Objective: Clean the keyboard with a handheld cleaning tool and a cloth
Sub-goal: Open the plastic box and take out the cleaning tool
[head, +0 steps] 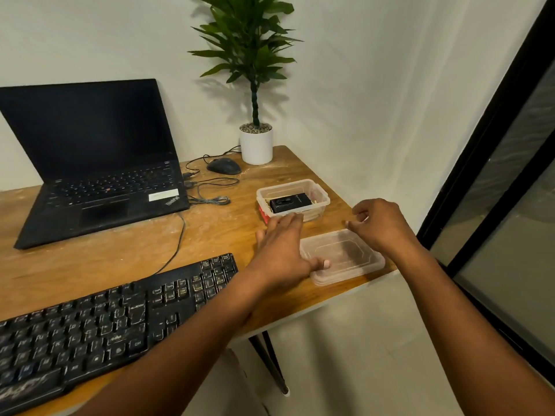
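A dusty black keyboard (99, 322) lies at the desk's front left. At the right end of the desk stands a clear plastic box (321, 195) without its lid, with a black handheld device (289, 203) inside. Its clear lid (345, 256) lies flat on the desk near the front right corner. My left hand (282, 250) reaches forward with straight fingers that touch the box's near wall, its thumb resting on the lid. My right hand (378, 223) hovers over the lid's far edge with loosely curled fingers and holds nothing. No cloth is visible.
An open black laptop (93, 157) stands at the back left with cables (210, 190) trailing beside it. A black mouse (223, 166) and a white potted plant (256, 145) sit at the back. The wooden desk (120, 244) ends just right of the lid, next to a dark window frame (480, 163).
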Available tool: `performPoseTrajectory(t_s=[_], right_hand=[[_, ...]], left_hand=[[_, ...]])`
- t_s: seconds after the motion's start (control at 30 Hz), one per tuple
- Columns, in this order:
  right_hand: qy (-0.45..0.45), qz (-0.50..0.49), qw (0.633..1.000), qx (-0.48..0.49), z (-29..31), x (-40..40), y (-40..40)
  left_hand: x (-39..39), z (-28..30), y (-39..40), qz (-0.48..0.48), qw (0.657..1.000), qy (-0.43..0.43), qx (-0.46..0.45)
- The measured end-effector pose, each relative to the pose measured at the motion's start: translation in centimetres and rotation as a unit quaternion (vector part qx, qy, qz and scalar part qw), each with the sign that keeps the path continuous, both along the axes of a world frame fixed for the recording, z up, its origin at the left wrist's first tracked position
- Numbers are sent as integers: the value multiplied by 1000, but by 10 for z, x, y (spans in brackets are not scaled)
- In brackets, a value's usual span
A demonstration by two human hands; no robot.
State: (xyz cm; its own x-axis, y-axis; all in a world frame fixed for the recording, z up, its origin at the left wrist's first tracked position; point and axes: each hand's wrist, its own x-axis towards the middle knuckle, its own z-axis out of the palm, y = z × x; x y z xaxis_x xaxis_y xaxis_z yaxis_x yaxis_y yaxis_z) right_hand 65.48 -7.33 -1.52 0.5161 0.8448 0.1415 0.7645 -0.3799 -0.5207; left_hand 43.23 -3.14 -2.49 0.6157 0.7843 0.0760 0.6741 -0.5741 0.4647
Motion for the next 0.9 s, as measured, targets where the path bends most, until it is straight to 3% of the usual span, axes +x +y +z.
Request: performPoseTrajectory(t_s=[0.33,0.9], right_hand=[[-21,181,983,13,35,-40,79],[-80,320,923,-197,45,-25,155]], left_hand=[[-24,26,62,18,998,35,48],[-29,19,124,10,997,31,70]])
